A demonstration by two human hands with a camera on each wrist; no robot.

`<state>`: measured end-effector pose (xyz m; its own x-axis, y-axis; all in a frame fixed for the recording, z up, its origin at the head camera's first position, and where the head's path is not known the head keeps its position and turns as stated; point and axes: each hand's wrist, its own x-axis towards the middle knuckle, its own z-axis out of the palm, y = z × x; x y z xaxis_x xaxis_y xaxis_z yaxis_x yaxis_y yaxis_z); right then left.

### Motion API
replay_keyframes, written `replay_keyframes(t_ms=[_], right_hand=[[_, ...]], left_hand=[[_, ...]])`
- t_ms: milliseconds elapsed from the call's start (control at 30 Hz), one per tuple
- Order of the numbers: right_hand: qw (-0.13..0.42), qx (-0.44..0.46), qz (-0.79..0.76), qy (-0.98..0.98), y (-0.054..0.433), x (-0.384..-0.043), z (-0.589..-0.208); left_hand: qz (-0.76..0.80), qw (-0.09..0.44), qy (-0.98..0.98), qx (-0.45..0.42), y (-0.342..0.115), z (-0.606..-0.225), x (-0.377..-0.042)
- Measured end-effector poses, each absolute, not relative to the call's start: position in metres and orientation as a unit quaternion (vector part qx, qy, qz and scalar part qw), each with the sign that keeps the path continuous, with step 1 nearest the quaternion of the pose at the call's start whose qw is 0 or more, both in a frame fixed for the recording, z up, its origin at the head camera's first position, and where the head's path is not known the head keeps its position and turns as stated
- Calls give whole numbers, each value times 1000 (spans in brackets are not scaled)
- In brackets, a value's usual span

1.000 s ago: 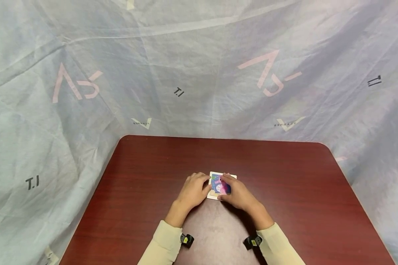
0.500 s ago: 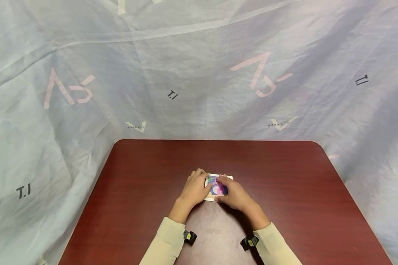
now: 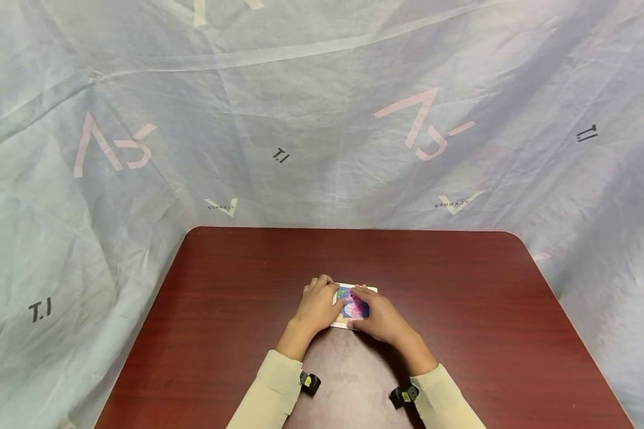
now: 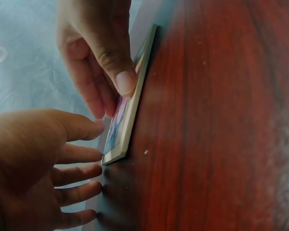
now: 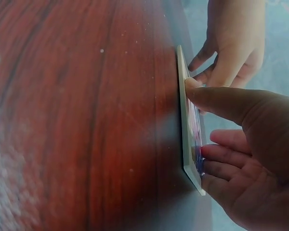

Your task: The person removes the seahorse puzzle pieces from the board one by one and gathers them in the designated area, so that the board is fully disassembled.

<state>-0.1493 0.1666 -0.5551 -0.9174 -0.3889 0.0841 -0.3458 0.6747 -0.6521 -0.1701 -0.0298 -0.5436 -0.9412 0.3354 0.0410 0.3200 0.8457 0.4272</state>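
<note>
From the head, a flat picture board (image 3: 355, 308) lies on the table (image 3: 434, 268) between the hands, with the left hand (image 3: 318, 307) at its left side and the right hand (image 3: 382, 316) reaching over its right part; neither is clearly nearer, though the right covers more. Its sides run roughly fore-and-aft and crosswise, but it looks nearly square, so I cannot tell a long axis, nor which way the picture faces. From the left wrist, the left fingers stretch out loosely toward the near left corner, and the pale rim (image 4: 130, 120) runs off toward the right thumb. From the right wrist, that thumb rests on the near rim, fingertips touching the picture, with neither hand visibly gripping
</note>
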Motion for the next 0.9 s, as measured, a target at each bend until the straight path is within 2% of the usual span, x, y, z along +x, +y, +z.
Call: replay_keyframes(t_ms=[267, 533, 900], right_hand=[[27, -199, -345, 917, 166, -150, -554], [34, -199, -343, 917, 166, -151, -556], [42, -195, -329, 923, 165, -149, -553]], left_hand=[[215, 15, 964, 157, -26, -543, -175], [225, 35, 964, 136, -22, -541, -182], [230, 40, 961, 146, -24, -539, -183]])
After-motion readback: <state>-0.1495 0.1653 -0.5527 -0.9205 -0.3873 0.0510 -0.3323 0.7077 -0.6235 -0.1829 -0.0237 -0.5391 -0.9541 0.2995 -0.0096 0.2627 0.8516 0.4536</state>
